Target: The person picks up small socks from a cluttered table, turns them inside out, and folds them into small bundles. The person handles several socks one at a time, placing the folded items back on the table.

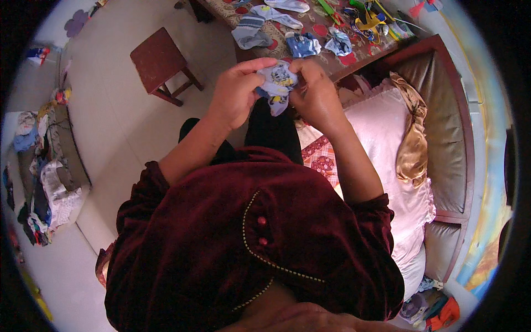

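Observation:
My left hand (238, 91) and my right hand (315, 93) both grip a small pale-lavender sock (278, 79) with yellow and dark printed figures. It is bunched between my fingers, and one part hangs down below them. Just beyond, on a flower-patterned cover (286, 58), lie a folded blue-and-white sock bundle (303, 44) and another bluish bundle (338, 42). Farther left on that cover rest a grey striped sock (250, 31), a pale sock with blue parts (277, 15) and a white sock (287, 5).
A brown wooden stool (159, 60) stands on the floor at the left. Right of me is a bed with a pink pillow (373, 124), a gold satin cloth (410, 141) and a padded headboard (448, 137). Yellow and blue straps (369, 23) lie at the cover's far right.

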A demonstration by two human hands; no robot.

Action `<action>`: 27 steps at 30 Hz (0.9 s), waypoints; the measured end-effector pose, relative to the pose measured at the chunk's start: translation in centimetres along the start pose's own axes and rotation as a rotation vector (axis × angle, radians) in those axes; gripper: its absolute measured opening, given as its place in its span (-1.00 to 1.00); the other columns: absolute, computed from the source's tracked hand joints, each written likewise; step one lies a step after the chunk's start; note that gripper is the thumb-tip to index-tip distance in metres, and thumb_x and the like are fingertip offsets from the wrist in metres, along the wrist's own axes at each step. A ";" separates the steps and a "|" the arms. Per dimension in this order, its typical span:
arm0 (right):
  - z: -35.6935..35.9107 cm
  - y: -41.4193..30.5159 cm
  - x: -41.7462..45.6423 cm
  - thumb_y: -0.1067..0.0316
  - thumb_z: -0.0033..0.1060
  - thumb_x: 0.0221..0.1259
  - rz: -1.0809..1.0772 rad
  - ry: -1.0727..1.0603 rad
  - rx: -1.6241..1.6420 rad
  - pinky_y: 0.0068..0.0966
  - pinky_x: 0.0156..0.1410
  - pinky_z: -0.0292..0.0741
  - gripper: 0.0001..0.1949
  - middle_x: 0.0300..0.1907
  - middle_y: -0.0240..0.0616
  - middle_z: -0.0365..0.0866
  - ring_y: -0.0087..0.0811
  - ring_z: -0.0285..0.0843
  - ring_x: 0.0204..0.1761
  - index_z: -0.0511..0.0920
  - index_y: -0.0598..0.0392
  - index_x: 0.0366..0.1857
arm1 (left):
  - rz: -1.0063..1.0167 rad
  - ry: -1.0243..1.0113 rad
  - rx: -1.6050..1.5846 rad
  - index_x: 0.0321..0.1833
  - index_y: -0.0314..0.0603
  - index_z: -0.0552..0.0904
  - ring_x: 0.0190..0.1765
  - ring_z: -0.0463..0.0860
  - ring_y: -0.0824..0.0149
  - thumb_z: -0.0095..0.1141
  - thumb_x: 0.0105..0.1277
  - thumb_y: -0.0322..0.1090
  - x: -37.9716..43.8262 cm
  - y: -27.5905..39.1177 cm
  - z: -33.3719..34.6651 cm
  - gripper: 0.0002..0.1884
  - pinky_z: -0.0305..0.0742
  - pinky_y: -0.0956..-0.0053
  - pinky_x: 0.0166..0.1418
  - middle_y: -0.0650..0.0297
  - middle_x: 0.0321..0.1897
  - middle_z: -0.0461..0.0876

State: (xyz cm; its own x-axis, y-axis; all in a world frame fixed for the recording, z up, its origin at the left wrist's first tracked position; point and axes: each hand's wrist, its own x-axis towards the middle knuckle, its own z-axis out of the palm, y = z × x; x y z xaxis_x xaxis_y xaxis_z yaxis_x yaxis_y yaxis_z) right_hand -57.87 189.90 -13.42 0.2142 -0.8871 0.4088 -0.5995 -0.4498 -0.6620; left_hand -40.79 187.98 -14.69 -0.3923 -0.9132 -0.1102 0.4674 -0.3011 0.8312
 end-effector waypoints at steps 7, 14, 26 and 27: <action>-0.5 0.0 0.3 0.64 0.07 -0.28 -0.066 0.025 -0.072 -0.26 -0.05 0.41 -0.60 -0.24 -0.06 0.44 0.00 0.40 -0.12 0.39 0.13 -0.20 | 0.054 -0.097 0.153 0.14 -0.28 0.41 -0.10 0.49 0.45 -0.02 0.07 -0.65 -0.8 0.6 1.0 -0.51 0.40 0.62 -0.01 0.23 -0.07 0.48; 0.7 -1.6 0.3 0.62 0.08 -0.29 -0.151 0.120 -0.224 -0.25 -0.09 0.41 -0.61 -0.28 -0.07 0.44 0.00 0.40 -0.19 0.40 0.12 -0.21 | 0.143 -0.001 0.153 0.12 -0.26 0.38 -0.02 0.47 0.40 -0.05 0.01 -0.72 -0.1 -0.7 0.8 -0.47 0.39 0.54 0.07 0.23 -0.02 0.44; 1.0 1.1 0.5 0.65 -0.09 -0.04 0.396 0.008 0.849 -0.66 -0.30 0.39 -0.83 -0.47 -0.38 0.50 -0.55 0.43 -0.44 0.52 0.15 -0.43 | 0.199 -0.161 0.543 0.15 -0.22 0.36 -0.07 0.47 0.46 -0.19 -0.10 -0.75 -0.9 0.4 0.2 -0.38 0.36 0.58 0.02 0.30 -0.15 0.49; 0.8 1.5 0.5 0.63 -0.09 -0.03 0.460 0.017 0.900 -0.66 -0.30 0.38 -0.84 -0.47 -0.38 0.49 -0.56 0.42 -0.45 0.52 0.14 -0.43 | 0.169 -0.195 0.538 0.15 -0.21 0.36 -0.10 0.48 0.46 -0.20 -0.11 -0.74 -1.0 0.4 0.0 -0.37 0.37 0.57 0.01 0.30 -0.16 0.48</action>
State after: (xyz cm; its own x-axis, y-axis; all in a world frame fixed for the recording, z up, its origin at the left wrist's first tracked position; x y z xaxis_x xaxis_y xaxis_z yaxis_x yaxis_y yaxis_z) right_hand -58.02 188.72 -14.69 0.0938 -0.9956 -0.0011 0.1848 0.0185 -0.9826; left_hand -40.23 188.82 -14.24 -0.5094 -0.8538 0.1073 0.0886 0.0720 0.9935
